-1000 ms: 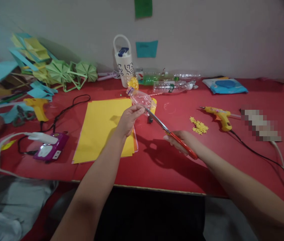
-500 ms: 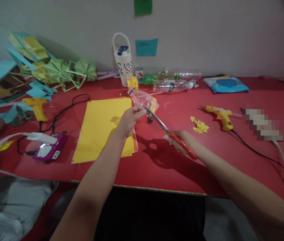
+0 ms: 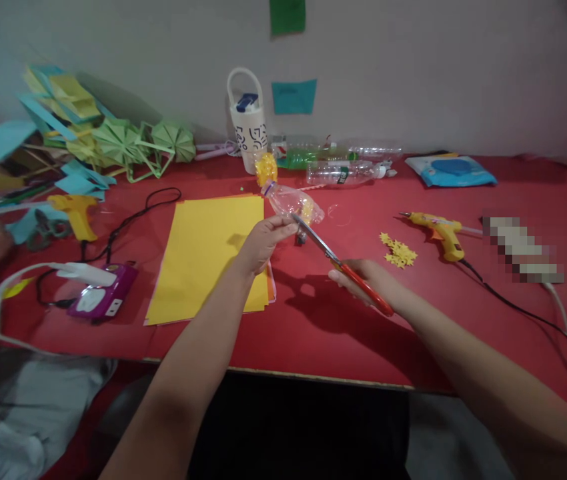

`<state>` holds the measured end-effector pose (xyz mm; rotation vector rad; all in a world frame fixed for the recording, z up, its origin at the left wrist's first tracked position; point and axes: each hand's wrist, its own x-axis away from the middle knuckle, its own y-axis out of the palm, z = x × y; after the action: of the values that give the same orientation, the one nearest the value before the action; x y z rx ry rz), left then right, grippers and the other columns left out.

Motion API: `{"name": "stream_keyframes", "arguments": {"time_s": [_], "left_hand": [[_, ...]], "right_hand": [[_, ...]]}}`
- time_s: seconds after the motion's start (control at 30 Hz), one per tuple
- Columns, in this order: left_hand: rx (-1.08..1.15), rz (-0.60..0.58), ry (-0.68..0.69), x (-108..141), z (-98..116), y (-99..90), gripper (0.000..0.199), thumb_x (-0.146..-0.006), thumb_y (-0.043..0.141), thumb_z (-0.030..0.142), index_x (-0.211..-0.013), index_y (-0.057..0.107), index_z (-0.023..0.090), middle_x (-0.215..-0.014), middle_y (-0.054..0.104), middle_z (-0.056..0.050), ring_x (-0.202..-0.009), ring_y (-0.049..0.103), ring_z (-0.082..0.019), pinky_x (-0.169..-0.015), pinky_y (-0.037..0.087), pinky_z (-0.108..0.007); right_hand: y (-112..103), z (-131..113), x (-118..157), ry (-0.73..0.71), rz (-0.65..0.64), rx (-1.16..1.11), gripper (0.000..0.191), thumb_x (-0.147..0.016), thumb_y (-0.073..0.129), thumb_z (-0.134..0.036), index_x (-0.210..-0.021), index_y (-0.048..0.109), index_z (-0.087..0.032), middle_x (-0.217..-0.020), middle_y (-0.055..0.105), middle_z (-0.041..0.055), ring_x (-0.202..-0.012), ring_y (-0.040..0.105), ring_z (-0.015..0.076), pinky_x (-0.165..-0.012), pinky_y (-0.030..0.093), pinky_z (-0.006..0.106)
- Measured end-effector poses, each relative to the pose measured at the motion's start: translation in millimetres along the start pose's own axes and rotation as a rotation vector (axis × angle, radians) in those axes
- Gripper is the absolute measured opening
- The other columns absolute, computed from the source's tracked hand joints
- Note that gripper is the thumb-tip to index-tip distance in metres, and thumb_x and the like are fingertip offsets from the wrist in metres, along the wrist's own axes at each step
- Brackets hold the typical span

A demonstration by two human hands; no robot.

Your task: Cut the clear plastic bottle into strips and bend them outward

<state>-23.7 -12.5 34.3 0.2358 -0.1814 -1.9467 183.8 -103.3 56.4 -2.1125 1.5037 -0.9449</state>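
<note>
The red table [image 3: 283, 347] spans the workspace, and both hands are over it. The next largest thing is the stack of yellow paper [image 3: 213, 253], lying flat to the left with its edges uneven. The left wrist passes over its right edge, so a dropped elbow could push the loose sheets askew.

The red-handled scissors [image 3: 336, 261] come next, slanting up and leftward above the table. Their blades are nearly together, and the tips lie right beside the left fingertips. A nipped finger seems the main danger here: it would come from closing the blades while the fingers are this near.

The yellow glue gun [image 3: 436, 230] lies on its side farther right. Whether it is hot cannot be told; its black cord trails toward the right forearm, and a wide elbow swing could snag it.

The right hand [image 3: 374, 275] is curled around the scissor handles. The left hand [image 3: 262, 247] is narrowed to a pinch on the near edge of the clear bottle [image 3: 291, 200], though the exact contact is hard to make out. The bottle lies tilted just beyond those fingers, its neck pointing left. Thin, curved plastic may slip or buckle if the pinch is too light.

Smallest are the yellow stars [image 3: 399, 253], loosely heaped near the glue gun; a sweeping sleeve or hand could scatter them.
</note>
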Motion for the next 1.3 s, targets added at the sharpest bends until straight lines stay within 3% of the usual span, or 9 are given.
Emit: {"name": "stream_keyframes", "arguments": {"time_s": [0.6, 0.83, 1.1, 1.3], "left_hand": [[-0.028, -0.007, 0.058, 1, 2, 0.8, 0.012, -0.071, 0.071, 0.031, -0.072, 0.068, 0.019, -0.073, 0.067, 0.0, -0.075, 0.062, -0.014, -0.085, 0.046, -0.033], [-0.014, 0.066, 0.059, 2, 8, 0.3, 0.014, -0.06, 0.072, 0.03, -0.069, 0.069, 0.019, -0.074, 0.068, 0.0, -0.078, 0.061, -0.016, -0.086, 0.045, -0.034], [-0.023, 0.141, 0.147, -2, -1, 0.9, 0.021, -0.073, 0.072, 0.041, -0.068, 0.067, 0.021, -0.073, 0.065, 0.002, -0.077, 0.059, -0.012, -0.088, 0.043, -0.03], [-0.03, 0.053, 0.158, -1, 2, -0.2, 0.026, -0.074, 0.072, 0.045, -0.069, 0.067, 0.021, -0.074, 0.066, 0.001, -0.077, 0.06, -0.012, -0.087, 0.046, -0.03]], "right_hand": [[-4, -3, -4, 0.05, 0.052, 0.023, 0.059, -0.069, 0.048, -0.08, -0.056, 0.041, -0.023, -0.045, 0.038, -0.0038, -0.042, 0.038, 0.0114, -0.045, 0.028, 0.027], [-2, 3, -9, 0.029, 0.041, 0.025, 0.059, -0.069, 0.047, -0.081, -0.06, 0.044, -0.022, -0.048, 0.04, -0.0041, -0.044, 0.039, 0.0113, -0.046, 0.027, 0.026], [-2, 2, -8, 0.056, 0.046, 0.002, 0.059, -0.069, 0.05, -0.08, -0.06, 0.046, -0.022, -0.049, 0.04, -0.0039, -0.044, 0.04, 0.0116, -0.045, 0.028, 0.026], [-2, 1, -4, 0.0, 0.008, -0.045, 0.06, -0.071, 0.046, -0.081, -0.059, 0.043, -0.022, -0.048, 0.041, -0.0045, -0.043, 0.036, 0.0101, -0.045, 0.027, 0.026]]}}
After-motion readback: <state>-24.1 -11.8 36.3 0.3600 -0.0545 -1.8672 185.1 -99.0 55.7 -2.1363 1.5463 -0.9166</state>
